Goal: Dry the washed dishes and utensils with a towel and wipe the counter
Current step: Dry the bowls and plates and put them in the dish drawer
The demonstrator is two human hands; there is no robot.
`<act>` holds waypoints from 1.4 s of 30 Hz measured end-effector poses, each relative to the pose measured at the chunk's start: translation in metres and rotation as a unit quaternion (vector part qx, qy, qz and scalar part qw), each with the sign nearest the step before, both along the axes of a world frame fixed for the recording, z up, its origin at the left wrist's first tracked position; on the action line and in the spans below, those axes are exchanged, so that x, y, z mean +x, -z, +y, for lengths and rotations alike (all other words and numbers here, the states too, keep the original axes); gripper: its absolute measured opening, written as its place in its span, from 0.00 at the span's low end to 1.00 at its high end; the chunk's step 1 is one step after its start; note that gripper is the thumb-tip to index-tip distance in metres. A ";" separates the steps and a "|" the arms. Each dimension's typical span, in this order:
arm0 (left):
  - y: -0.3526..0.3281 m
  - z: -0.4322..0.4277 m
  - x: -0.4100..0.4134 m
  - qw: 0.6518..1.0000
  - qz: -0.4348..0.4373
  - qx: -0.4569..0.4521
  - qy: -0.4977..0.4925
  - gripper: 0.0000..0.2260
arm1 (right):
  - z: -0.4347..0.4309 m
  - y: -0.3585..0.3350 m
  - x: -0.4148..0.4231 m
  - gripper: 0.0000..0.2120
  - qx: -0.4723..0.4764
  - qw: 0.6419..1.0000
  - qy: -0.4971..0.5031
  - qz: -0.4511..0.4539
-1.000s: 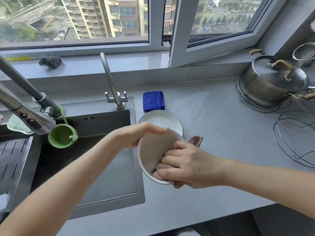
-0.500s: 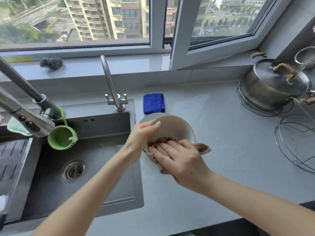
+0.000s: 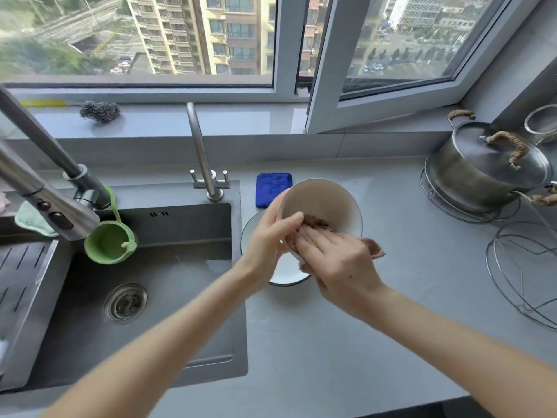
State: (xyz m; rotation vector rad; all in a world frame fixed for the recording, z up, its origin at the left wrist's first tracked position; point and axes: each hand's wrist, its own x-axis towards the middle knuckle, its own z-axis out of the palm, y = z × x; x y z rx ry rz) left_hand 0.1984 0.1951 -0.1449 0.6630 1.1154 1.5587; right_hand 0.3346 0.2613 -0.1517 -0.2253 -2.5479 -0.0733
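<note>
Fingers (image 3: 307, 239) of my right hand (image 3: 340, 263) pressed together flat on towel (image 3: 318, 222) | bowl (image 3: 325, 197) mouth faces me, straight ahead | left hand (image 3: 266, 236) pinches its near-left rim

Arms converge forward; left grip (image 3: 271, 233) curled, right grip (image 3: 337, 260) flat, fingers extended.

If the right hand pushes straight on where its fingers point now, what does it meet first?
The right hand likely meets the towel under its fingers, then the inner wall of the bowl that the left hand holds.
</note>
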 end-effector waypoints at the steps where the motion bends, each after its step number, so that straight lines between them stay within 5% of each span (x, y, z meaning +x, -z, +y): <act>1: 0.003 0.002 0.006 0.998 -0.021 0.011 -0.060 0.16 | -0.009 0.003 -0.005 0.19 -0.033 0.999 0.020 0.014; 3: 0.006 0.005 0.006 0.993 -0.004 -0.016 -0.116 0.12 | -0.025 0.010 -0.011 0.20 -0.091 0.995 0.025 0.014; 6: 0.005 0.000 -0.005 0.992 0.035 -0.093 -0.077 0.11 | -0.021 0.009 -0.001 0.19 -0.104 0.993 -0.050 -0.035; 10: -0.013 0.004 -0.020 0.982 0.056 -0.139 0.113 0.14 | 0.010 -0.008 0.016 0.14 -0.031 0.969 -0.203 -0.134; 12: -0.023 0.012 -0.028 0.944 0.132 -0.184 0.239 0.10 | 0.022 -0.016 0.022 0.10 0.022 0.943 -0.279 -0.182; 14: -0.030 0.019 -0.028 0.897 0.183 -0.250 0.317 0.16 | 0.030 -0.023 0.024 0.09 0.066 0.920 -0.326 -0.206; 16: -0.037 0.023 -0.023 0.887 0.164 -0.270 0.336 0.13 | 0.036 -0.030 0.024 0.09 0.108 0.915 -0.328 -0.207; 20: -0.029 0.022 -0.025 0.937 0.038 -0.248 0.244 0.12 | 0.055 -0.046 0.033 0.10 0.189 0.949 -0.211 -0.136; 22: -0.013 0.019 -0.025 0.957 -0.028 -0.255 0.135 0.16 | 0.064 -0.052 0.043 0.12 0.105 0.982 -0.138 -0.079; 24: -0.002 0.013 -0.024 0.955 -0.093 -0.282 0.015 0.13 | 0.070 -0.050 0.057 0.08 -0.088 0.994 -0.063 -0.003; 27: 0.015 0.008 -0.020 0.935 -0.212 -0.273 -0.083 0.16 | 0.070 -0.035 0.068 0.10 -0.426 0.891 0.096 0.123; 29: 0.020 0.013 -0.010 0.926 -0.268 -0.249 -0.089 0.20 | 0.062 -0.019 0.063 0.14 -0.500 0.837 0.125 0.184; 31: 0.020 0.025 0.006 0.917 -0.300 -0.245 -0.099 0.20 | 0.040 -0.005 0.048 0.20 -0.531 0.822 0.087 0.185; 35: 0.019 0.046 0.027 0.935 -0.208 -0.268 -0.102 0.10 | 0.010 0.016 0.026 0.33 -0.494 0.856 0.036 0.149; 38: 0.013 0.048 0.027 0.940 -0.080 -0.313 -0.108 0.05 | 0.022 0.013 0.021 0.23 -0.391 0.900 0.040 0.190; 42: -0.003 0.048 0.028 0.930 0.047 -0.359 -0.058 0.11 | 0.062 0.009 0.019 0.15 -0.264 0.936 -0.002 0.232</act>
